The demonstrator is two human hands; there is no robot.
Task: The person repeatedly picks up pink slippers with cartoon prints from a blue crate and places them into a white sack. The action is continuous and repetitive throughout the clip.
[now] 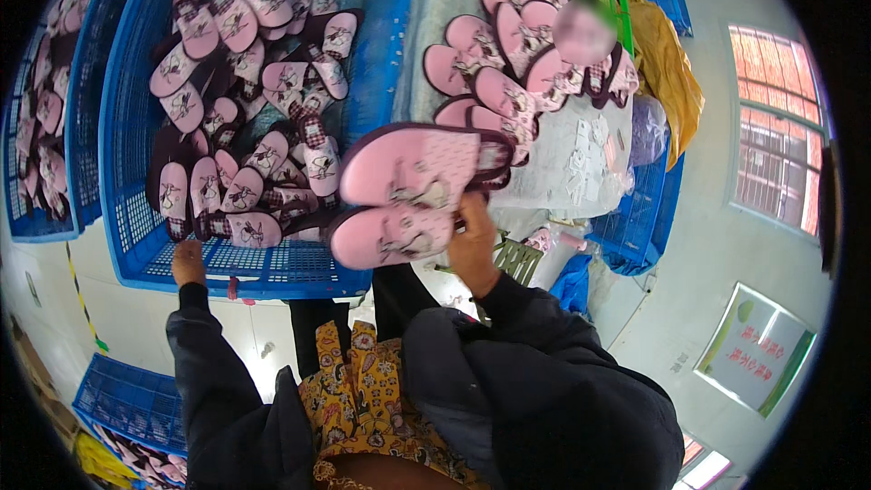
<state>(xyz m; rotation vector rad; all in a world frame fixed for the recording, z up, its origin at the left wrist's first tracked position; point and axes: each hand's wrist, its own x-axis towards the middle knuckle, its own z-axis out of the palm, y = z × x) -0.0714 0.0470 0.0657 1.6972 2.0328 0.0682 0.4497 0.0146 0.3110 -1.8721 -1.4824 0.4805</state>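
Observation:
My right hand (474, 245) grips a pair of pink slippers (408, 186) by their dark, checked-lined heel end. The pair is held up over the right edge of the big blue crate, soles stacked side by side with printed pink uppers showing. My left hand (188, 263) is closed at the front rim of the blue crate (272, 289), right beside the heel of a pink slipper (172, 189). What its curled fingers hold, if anything, is hidden. Many similar loose slippers (238, 23) lie jumbled in this crate.
At the right, more pink slippers (504, 95) lie on a plastic-covered surface beside a green crate edge (621, 0). A yellow-brown sheet (667, 73) hangs behind it. Another blue crate of slippers (41, 227) stands at far left, and a further blue crate (132, 404) lower left.

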